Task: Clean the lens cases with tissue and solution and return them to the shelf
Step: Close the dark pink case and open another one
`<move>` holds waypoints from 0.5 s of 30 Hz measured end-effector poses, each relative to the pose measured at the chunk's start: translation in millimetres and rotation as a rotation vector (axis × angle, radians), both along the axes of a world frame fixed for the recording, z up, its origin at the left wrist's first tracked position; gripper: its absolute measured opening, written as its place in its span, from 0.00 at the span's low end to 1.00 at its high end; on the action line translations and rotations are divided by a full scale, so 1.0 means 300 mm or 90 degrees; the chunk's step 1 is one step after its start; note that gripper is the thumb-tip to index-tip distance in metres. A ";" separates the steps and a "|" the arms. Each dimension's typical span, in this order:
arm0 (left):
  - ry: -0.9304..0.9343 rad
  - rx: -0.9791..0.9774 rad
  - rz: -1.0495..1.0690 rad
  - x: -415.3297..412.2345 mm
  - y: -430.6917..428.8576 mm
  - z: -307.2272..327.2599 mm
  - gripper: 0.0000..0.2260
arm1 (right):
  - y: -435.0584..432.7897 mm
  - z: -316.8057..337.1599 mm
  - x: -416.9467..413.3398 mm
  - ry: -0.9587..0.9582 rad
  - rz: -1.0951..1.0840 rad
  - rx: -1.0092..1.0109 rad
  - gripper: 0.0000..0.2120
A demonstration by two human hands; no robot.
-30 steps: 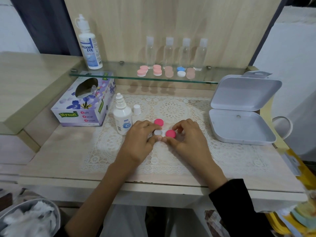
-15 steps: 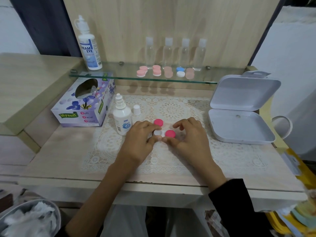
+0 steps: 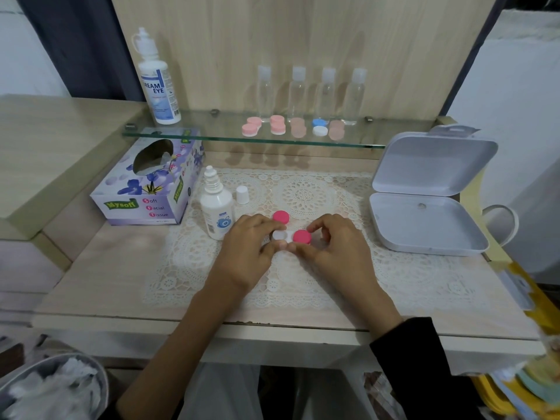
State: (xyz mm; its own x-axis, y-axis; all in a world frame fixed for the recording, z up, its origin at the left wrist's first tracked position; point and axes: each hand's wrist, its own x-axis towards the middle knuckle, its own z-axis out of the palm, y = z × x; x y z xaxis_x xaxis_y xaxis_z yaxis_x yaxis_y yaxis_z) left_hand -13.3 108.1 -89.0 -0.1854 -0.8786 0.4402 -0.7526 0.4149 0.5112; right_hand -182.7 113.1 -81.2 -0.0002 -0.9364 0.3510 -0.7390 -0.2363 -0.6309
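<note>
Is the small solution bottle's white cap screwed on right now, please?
No, the white cap stands on the lace mat beside the small solution bottle.

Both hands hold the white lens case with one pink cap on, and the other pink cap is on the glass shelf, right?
No. The head view shows the loose pink round cap lying on the white lace mat, not the glass shelf, just behind the left hand holding the white lens case.

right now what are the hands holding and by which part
The lens case: the left hand pinches its uncapped white end, and the right hand pinches the pink cap on its other end.
</note>
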 end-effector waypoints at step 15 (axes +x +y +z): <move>-0.006 -0.004 -0.001 0.002 0.002 -0.001 0.13 | -0.001 -0.005 -0.004 -0.043 0.030 -0.003 0.17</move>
State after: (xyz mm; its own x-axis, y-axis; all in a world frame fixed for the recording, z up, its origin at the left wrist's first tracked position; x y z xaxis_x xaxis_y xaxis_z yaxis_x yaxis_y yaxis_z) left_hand -12.8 108.6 -89.3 -0.1911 -0.8754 0.4441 -0.7568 0.4195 0.5012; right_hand -184.0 112.9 -82.7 0.0201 -0.9342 0.3561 -0.6825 -0.2731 -0.6779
